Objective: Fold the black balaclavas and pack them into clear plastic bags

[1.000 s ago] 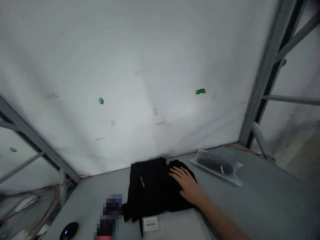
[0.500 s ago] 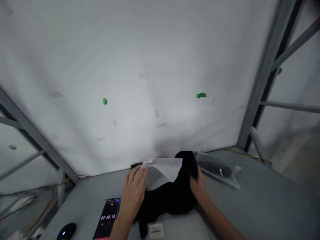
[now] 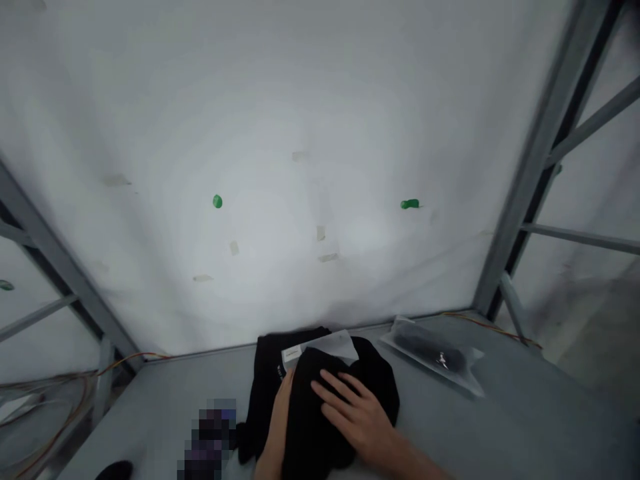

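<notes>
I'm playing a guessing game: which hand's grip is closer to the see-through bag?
Right. The right grip lies spread on the black cloth, left of the see-through bag. The left grip is farther left, partly hidden by the cloth.

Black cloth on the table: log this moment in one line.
right hand: fingers spread on black cloth | left hand: partly hidden by cloth | labelled translucent plastic: on cloth, partly covered
</notes>
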### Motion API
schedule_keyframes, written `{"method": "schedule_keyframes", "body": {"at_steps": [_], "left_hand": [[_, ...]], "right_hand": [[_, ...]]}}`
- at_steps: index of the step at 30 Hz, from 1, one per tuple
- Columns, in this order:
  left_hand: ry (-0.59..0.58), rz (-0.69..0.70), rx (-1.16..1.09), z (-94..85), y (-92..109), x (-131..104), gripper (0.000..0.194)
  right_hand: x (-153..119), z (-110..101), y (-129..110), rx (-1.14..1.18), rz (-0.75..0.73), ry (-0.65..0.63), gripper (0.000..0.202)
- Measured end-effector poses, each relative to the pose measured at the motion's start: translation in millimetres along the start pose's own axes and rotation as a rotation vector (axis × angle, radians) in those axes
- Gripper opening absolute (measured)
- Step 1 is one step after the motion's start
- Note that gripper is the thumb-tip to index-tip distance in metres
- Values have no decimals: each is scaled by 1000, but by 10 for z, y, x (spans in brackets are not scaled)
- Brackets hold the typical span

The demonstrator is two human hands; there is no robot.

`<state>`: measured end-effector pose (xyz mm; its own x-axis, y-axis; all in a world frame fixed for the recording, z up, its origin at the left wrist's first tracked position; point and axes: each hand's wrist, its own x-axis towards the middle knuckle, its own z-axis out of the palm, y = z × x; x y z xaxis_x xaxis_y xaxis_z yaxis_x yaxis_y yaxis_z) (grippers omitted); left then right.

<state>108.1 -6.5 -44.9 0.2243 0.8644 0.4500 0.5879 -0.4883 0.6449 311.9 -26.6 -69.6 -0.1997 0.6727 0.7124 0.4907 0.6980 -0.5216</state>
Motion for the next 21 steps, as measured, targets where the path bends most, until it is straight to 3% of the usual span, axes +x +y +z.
{"method": "schedule_keyframes", "body": {"at_steps": [2,4,9,12,15,17,19,21], "left_hand": [[-19,8,-28,-1,-89,-28,46],[-58,13,22,-5,-154,-58,54],[-186,34,367,0,-128,-119,82],[-197,122,454,27,-24,-152,92],[-192,151,494,59,30,-172,90],[-190,132,505,54,23,-180,93],[-208,113,505,25,2,-188,96],[-227,113,501,-8,-11,-199,96]], "right_hand": [[4,73,-57,-157,-213,-306,30],[2,106,-36,-327,-295,-435,40],[-13,266,57,-541,-220,-461,45],[110,411,3,-684,-8,-415,44],[258,521,-60,-747,163,-378,43],[300,573,-58,-687,47,-401,41],[300,621,-18,-580,-163,-474,37],[302,681,34,-507,-249,-536,32]]}}
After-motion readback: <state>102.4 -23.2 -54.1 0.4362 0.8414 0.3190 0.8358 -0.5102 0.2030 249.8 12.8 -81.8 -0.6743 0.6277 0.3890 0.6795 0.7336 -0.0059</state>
